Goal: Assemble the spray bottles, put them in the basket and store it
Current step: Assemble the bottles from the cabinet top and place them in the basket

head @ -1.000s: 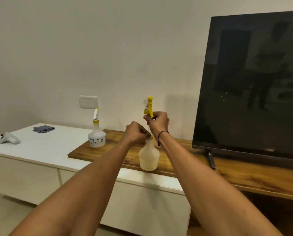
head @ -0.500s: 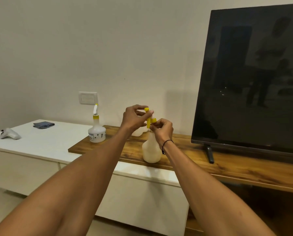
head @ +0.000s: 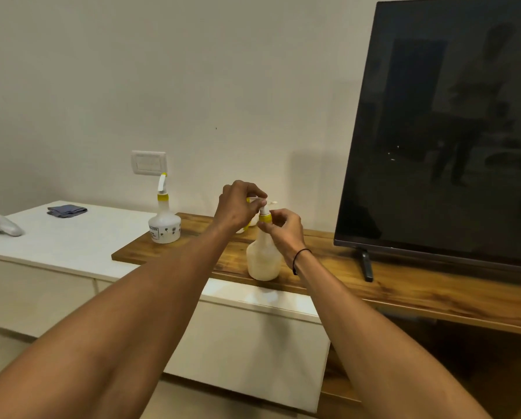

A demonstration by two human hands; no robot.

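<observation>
Two hands on translucent white plastic spray bottle: left hand clamps trigger head, right hand fingers pinch yellow collar between them; likely light, tippy.

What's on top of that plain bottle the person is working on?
A spray head with a yellow collar sits on the neck of the plain bottle. The left hand covers the trigger part; the right hand pinches the collar. Whether it is screwed tight cannot be seen.

A wooden shelf carries two bottles and, right of them, a TV; left, the white cabinet holds a cloth and controller.
</observation>
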